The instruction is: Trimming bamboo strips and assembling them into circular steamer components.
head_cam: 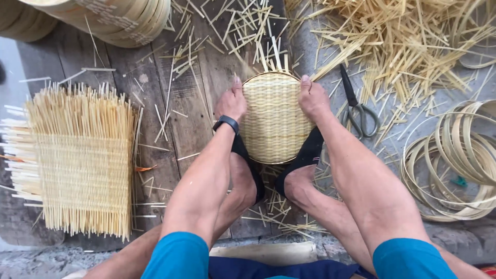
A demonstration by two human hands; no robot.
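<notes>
- I see my left hand clamped on the left rim of a round woven bamboo tray, thumb pressed onto its upper edge; a black band sits on that wrist.
- My right hand grips the right rim of the same tray, thumb likewise on the upper edge.
- The tray lies flat on the dark wooden plank floor, straight in front of me, between both hands, with its near edge pinned under my two feet in black sandals.
- Just right of the tray, near my right hand, lie grey metal scissors with black blades.
- Far left on the planks sits a square woven bamboo mat with loose strip ends sticking out, well apart from the tray.
- Right of the scissors, coiled pale bamboo hoops are stacked.
- Cut bamboo slivers are heaped at the upper right and scattered around the tray.
- A stack of finished round bamboo trays stands at the upper left.
</notes>
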